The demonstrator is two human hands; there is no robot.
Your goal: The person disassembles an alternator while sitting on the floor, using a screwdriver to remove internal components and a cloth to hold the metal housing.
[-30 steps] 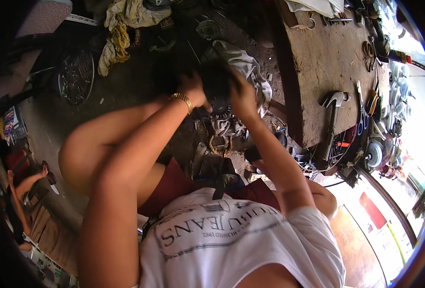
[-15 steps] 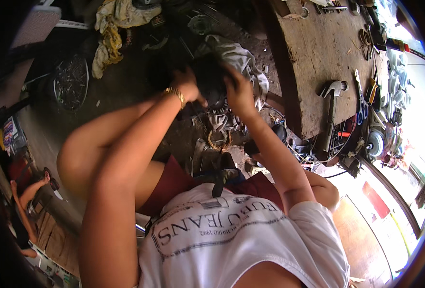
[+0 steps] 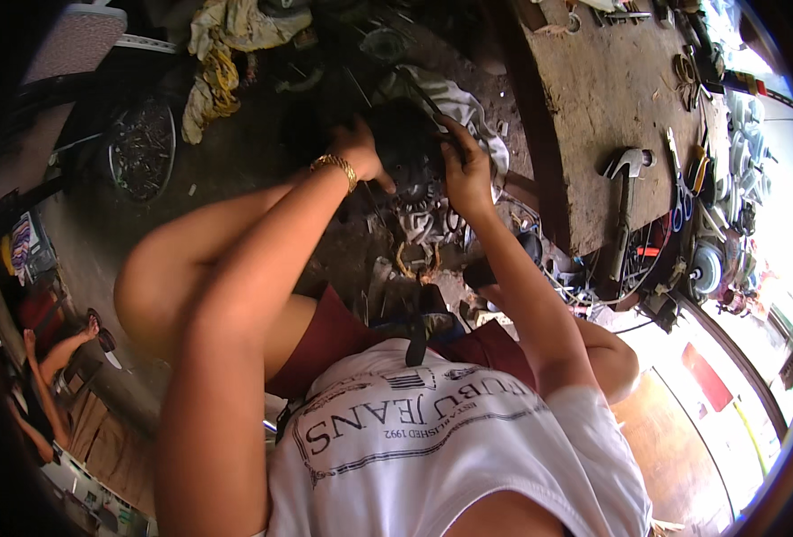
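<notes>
A dark, rounded machine part (image 3: 405, 161) with a toothed or finned ring at its near end lies in shadow between my hands. My left hand (image 3: 360, 154), below a gold bracelet, grips its left side with the thumb along the near face. At the right side, my right hand (image 3: 468, 172) has curled fingers around a thin dark rod (image 3: 421, 91) that slants up and to the left, over the part. What the rod's tip touches is too dark to tell. Behind and beneath the part is a crumpled pale cloth (image 3: 468, 112).
A wooden bench (image 3: 593, 116) at the right bears a hammer (image 3: 627, 170) and scissors (image 3: 680, 192). On the left stands a round tray of small metal pieces (image 3: 172, 148). A stained yellowish rag (image 3: 210, 98) lies at the far left. Another person's leg (image 3: 60, 353) shows at the left edge.
My right hand has shifted slightly right, off the dark part's side, and the thin rod now shows at its fingers. My left hand stays on the part.
</notes>
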